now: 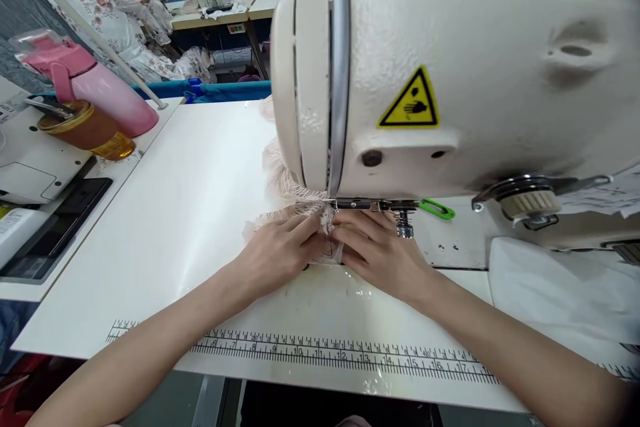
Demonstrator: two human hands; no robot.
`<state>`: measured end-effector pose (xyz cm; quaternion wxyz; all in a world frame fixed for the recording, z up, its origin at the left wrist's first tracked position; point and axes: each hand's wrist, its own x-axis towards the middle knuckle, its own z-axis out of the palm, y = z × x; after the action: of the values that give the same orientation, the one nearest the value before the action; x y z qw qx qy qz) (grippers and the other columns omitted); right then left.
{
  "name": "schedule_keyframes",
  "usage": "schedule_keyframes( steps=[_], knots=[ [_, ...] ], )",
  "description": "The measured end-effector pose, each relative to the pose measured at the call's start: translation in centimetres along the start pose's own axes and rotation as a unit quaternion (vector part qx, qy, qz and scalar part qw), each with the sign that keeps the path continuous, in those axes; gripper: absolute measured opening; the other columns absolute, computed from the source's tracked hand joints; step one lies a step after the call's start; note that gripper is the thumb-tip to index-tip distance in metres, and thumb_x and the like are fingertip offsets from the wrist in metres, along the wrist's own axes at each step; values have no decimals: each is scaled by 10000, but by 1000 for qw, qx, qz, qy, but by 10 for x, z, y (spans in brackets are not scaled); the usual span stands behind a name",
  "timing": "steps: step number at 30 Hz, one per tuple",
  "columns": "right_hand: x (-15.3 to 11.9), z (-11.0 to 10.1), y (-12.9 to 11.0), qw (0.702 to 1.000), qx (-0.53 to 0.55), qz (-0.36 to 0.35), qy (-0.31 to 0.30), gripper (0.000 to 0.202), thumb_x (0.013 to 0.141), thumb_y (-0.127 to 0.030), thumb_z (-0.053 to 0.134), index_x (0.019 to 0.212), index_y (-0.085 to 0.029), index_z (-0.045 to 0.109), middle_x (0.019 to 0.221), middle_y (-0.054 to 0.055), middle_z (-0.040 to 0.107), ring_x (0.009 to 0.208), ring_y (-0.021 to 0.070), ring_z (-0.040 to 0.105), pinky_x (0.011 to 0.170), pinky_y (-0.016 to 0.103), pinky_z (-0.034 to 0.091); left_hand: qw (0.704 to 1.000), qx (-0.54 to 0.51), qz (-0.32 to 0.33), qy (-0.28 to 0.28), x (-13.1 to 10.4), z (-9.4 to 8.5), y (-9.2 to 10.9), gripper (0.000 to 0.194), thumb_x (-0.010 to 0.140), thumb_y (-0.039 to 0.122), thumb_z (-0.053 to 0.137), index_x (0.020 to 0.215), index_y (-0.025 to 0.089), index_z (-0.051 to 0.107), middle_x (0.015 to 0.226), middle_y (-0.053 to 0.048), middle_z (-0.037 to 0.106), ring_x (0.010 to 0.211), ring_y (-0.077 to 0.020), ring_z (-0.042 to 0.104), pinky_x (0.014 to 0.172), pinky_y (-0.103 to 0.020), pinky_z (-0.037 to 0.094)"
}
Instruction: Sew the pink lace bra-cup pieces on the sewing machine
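Pale pink lace fabric [295, 190] lies bunched beneath the head of a white sewing machine [430, 33], partly hidden by it. My left hand [283, 250] is closed on the lace just left of the presser area, its fingertips bent down onto the cloth. From the other side, my right hand [385, 253] has its curled fingers on the near edge of the same lace, close to the left fingertips. A narrow strip of lace shows between the two hands. The needle and presser foot are mostly hidden behind the fingers and the machine head.
A printed ruler [320, 350] runs along the front table edge. Green thread snips [436, 209] lie behind my right hand, white cloth [560, 287] at right. A pink bottle [107, 83], brown cup [87, 130] and dark phone [65, 220] are at left. Another person sits beyond.
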<state>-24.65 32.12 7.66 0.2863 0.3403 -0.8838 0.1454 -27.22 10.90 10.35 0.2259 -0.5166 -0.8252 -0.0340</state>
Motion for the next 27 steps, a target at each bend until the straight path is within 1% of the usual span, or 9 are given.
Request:
schedule_keyframes(
  steps=[3, 5, 7, 9, 12, 16, 20, 23, 27],
  knots=[
    [0, 0, 0, 1000, 8, -14, -21, 247, 888, -53, 489, 893, -232, 660, 910, -18, 710, 884, 131, 601, 748, 282, 391, 1000, -3, -10, 18, 1, 1, 0, 232, 924, 49, 414, 855, 136, 617, 840, -55, 660, 705, -168, 609, 587, -292, 496],
    [-1, -2, 0, 999, 21, -12, -26, 264, 892, -53, 488, 901, -241, 674, 870, -24, 710, 893, 127, 610, 754, 280, 403, 1000, -8, -19, 23, 1, 3, 0, 228, 924, 73, 433, 1004, 125, 641, 1005, -84, 699, 880, -211, 655, 749, -360, 542],
    [-2, -3, 1, 999, 25, -10, -27, 261, 897, -61, 493, 908, -240, 682, 865, -25, 712, 891, 122, 616, 766, 281, 418, 999, -24, -23, 10, 0, 7, 1, 294, 936, 99, 429, 1168, 103, 610, 1179, -104, 678, 1071, -235, 638, 912, -407, 527],
    [-1, -4, 0, 999, 20, -13, -27, 245, 902, -74, 504, 912, -235, 688, 867, -25, 715, 887, 120, 621, 787, 283, 436, 999, -36, -23, -15, -2, 11, 1, 365, 952, 106, 391, 1277, 89, 556, 1294, -108, 630, 1187, -225, 599, 1005, -410, 497],
    [2, -5, -1, 999, 10, -28, -25, 220, 905, -88, 520, 884, -229, 686, 848, -31, 717, 863, 114, 629, 837, 290, 458, 998, -39, -25, -43, -6, 15, 0, 403, 955, 104, 358, 1317, 77, 533, 1345, -113, 591, 1239, -219, 575, 1033, -396, 495],
    [2, -1, -3, 999, -1, -43, -16, 201, 891, -67, 539, 856, -218, 667, 838, -52, 726, 813, 93, 637, 882, 284, 474, 996, -60, -25, -64, -9, 15, -3, 432, 928, 110, 382, 1334, 67, 522, 1375, -134, 557, 1291, -234, 528, 1060, -407, 485],
    [-2, 3, -5, 999, -8, -44, -10, 232, 844, -6, 558, 895, -206, 664, 894, -58, 738, 860, 100, 649, 931, 297, 470, 993, -79, -27, -88, -10, 15, -6, 496, 874, 105, 440, 1368, 87, 491, 1416, -134, 514, 1331, -243, 481, 1078, -423, 470],
    [-3, 4, -5, 999, -2, -47, -11, 269, 824, 26, 552, 914, -198, 671, 898, -46, 740, 885, 114, 655, 941, 314, 468, 992, -87, -22, -86, -11, 16, -9, 504, 857, 98, 451, 1358, 86, 500, 1412, -133, 519, 1328, -247, 483, 1082, -420, 468],
    [0, 3, -6, 998, 2, -56, -2, 257, 835, 22, 549, 897, -191, 680, 874, -44, 737, 871, 108, 648, 922, 304, 477, 992, -95, -22, -76, -11, 16, -11, 520, 847, 91, 448, 1364, 69, 487, 1393, -137, 540, 1320, -247, 492, 1085, -423, 468]
  ],
)
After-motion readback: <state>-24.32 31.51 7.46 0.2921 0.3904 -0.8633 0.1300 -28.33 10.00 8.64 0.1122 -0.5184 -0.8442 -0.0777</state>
